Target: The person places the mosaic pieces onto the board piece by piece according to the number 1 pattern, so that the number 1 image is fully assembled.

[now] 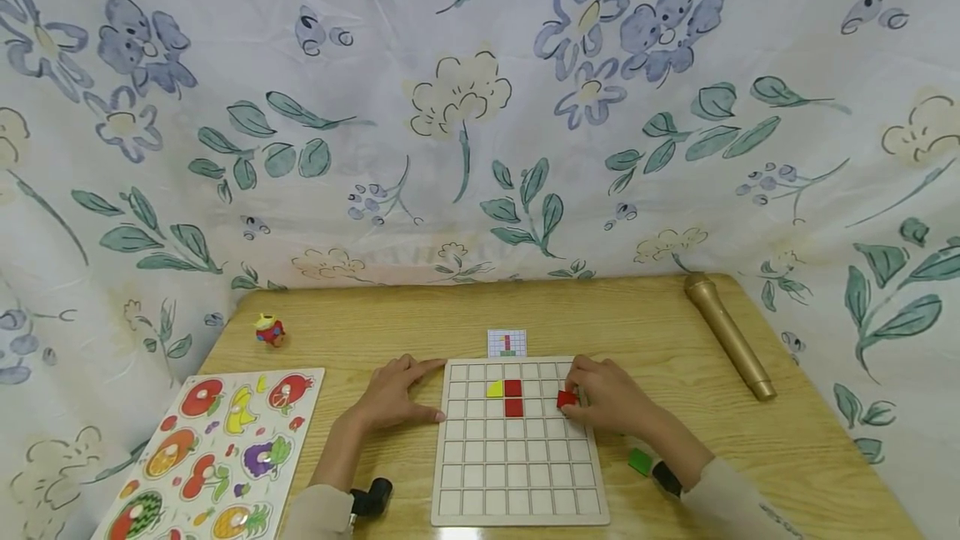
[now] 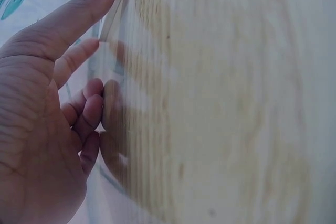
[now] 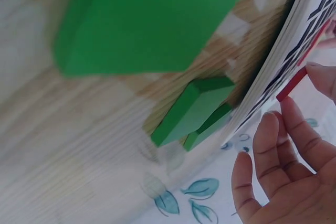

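Observation:
A wooden grid board (image 1: 495, 473) lies in front of me on the table. On it sit a yellow piece (image 1: 496, 390) with a slanted side and two red squares, an upper one (image 1: 513, 388) and a lower one (image 1: 513, 408). My right hand (image 1: 611, 394) pinches another red square tile (image 1: 567, 399) between thumb and forefinger, over the board's upper right part. At the board's left edge, my left hand (image 1: 390, 397) has thumb and forefinger stretched out to the rim. The left wrist view shows its other fingers (image 2: 89, 108) bent loosely, holding nothing.
A small pattern card (image 1: 507, 342) lies behind the board. Several green blocks (image 3: 191, 108) are right of it. A gold microphone (image 1: 727, 336) lies at the right, a small toy figure (image 1: 270, 330) stands far left, and a fruit puzzle (image 1: 281, 457) lies near left.

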Demonstrator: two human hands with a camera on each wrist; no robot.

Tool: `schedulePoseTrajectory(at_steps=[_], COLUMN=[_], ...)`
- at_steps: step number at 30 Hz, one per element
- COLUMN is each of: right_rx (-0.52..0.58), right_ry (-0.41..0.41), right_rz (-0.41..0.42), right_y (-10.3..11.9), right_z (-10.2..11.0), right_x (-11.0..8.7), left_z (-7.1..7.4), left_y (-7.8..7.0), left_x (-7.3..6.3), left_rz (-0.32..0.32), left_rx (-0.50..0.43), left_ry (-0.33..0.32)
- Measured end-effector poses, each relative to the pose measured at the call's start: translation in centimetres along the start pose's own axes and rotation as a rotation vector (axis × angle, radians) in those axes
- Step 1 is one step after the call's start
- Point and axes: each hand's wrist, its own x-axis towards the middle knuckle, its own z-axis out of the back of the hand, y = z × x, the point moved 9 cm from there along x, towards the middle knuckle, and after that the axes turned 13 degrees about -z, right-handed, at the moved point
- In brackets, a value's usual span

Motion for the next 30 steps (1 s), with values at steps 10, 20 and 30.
schedulePoseTrajectory(at_steps=[10, 20, 30], right_rx=[-0.016, -0.003, 0.03], right_ry=[0.026, 0.049, 0.055], right_rz=[0.033, 0.041, 0.1], right_y=[0.9, 2.2, 4.1], right_z=[-0.8, -1.0, -1.5], right_x=[0.2, 0.2, 0.3], left_z=[0.0, 0.3, 0.4], left_y=[0.1, -0.4, -0.5], left_x=[0.0, 0.0, 0.0], left_rz=[0.003, -0.013, -0.012], left_rx=[-0.004, 0.003, 0.001], left_ry=[0.0, -0.009, -0.008])
